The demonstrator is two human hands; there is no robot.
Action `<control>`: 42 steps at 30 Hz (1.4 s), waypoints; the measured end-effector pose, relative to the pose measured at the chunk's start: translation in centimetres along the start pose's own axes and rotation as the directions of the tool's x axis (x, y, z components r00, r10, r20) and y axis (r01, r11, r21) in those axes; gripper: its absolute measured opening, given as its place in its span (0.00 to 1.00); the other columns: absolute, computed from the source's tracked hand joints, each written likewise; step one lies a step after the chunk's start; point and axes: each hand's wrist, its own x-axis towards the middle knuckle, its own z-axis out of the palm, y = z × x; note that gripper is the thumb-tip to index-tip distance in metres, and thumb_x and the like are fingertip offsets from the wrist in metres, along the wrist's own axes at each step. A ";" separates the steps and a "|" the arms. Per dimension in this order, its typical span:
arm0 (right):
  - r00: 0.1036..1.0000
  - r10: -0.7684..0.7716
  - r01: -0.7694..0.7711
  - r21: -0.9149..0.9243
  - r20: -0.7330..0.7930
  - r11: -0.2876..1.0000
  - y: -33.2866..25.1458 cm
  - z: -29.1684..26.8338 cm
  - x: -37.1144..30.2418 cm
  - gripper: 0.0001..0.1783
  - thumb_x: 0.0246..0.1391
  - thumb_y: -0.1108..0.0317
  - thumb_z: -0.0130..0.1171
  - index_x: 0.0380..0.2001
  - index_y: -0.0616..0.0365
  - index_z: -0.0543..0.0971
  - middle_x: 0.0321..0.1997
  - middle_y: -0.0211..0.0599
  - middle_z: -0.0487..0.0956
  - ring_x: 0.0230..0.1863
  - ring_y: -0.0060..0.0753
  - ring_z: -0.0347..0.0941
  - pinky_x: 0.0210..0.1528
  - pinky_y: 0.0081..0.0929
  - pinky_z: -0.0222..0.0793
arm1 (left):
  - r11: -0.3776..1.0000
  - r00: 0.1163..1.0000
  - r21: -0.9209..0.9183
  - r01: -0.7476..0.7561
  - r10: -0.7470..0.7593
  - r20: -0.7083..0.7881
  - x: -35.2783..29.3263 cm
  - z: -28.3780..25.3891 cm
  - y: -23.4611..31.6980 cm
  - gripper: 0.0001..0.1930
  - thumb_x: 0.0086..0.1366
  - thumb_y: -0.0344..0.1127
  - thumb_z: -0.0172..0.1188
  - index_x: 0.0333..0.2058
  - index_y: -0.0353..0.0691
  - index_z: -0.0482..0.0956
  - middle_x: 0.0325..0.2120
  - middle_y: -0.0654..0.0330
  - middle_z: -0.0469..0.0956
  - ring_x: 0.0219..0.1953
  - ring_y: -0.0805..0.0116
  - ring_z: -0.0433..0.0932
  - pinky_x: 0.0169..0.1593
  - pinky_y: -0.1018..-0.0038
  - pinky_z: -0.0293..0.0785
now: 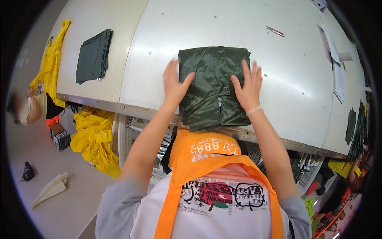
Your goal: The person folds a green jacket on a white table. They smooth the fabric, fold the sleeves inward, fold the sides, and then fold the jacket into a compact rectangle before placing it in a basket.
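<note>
A folded dark green garment (209,89) of shiny, creased fabric lies at the near edge of the table, its lower end reaching the edge. My left hand (176,83) rests along its left side, fingers apart and thumb on the fabric. On the opposite side my right hand (248,85), with a bracelet at the wrist, is spread over the right edge. Both sets of fingertips are slightly blurred. Neither hand grips the cloth.
A stack of dark green folded pieces (92,59) lies left on the white table (159,40). Thread snips (275,32) and papers (334,65) are to the right. Yellow fabric (93,137) hangs below the table edge by a white basket (124,139). Another person (36,107) is at far left.
</note>
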 end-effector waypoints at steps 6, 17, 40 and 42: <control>0.893 0.374 -0.437 0.283 0.251 0.854 1.6 1.1 -5.6 0.54 0.48 0.39 0.58 0.66 0.63 0.48 0.64 0.67 0.54 0.64 0.65 0.52 0.64 0.46 0.50 | 0.709 0.756 -0.274 0.649 -0.564 0.331 -8.1 -0.9 2.7 0.45 0.45 0.51 0.72 0.52 0.21 0.63 0.46 0.43 0.73 0.48 0.53 0.74 0.52 0.67 0.69; 0.925 0.309 -0.378 0.453 0.221 0.807 0.9 0.2 -8.7 0.63 0.40 0.51 0.70 0.66 0.67 0.40 0.65 0.64 0.55 0.64 0.55 0.57 0.62 0.34 0.57 | 0.750 0.786 -0.265 0.606 -0.511 0.349 -15.2 -1.7 1.3 0.48 0.42 0.49 0.75 0.54 0.26 0.57 0.43 0.43 0.75 0.46 0.53 0.76 0.51 0.68 0.70; 0.746 -0.005 0.498 -0.553 0.666 0.668 -24.8 9.7 8.3 0.49 0.45 0.35 0.58 0.67 0.42 0.54 0.67 0.71 0.43 0.50 0.52 0.69 0.49 0.37 0.68 | 0.956 0.620 0.229 -0.185 -0.067 0.782 1.1 -7.4 -0.5 0.17 0.60 0.39 0.54 0.45 0.36 0.75 0.38 0.47 0.78 0.42 0.50 0.76 0.46 0.62 0.72; 0.770 -0.075 0.542 -0.587 0.634 0.602 -24.5 11.3 7.4 0.47 0.43 0.38 0.60 0.65 0.44 0.60 0.67 0.74 0.43 0.48 0.56 0.67 0.49 0.42 0.65 | 0.989 0.413 -0.023 -0.146 0.082 0.907 2.9 -12.1 -2.0 0.17 0.60 0.41 0.56 0.42 0.34 0.76 0.33 0.46 0.79 0.39 0.51 0.78 0.45 0.63 0.73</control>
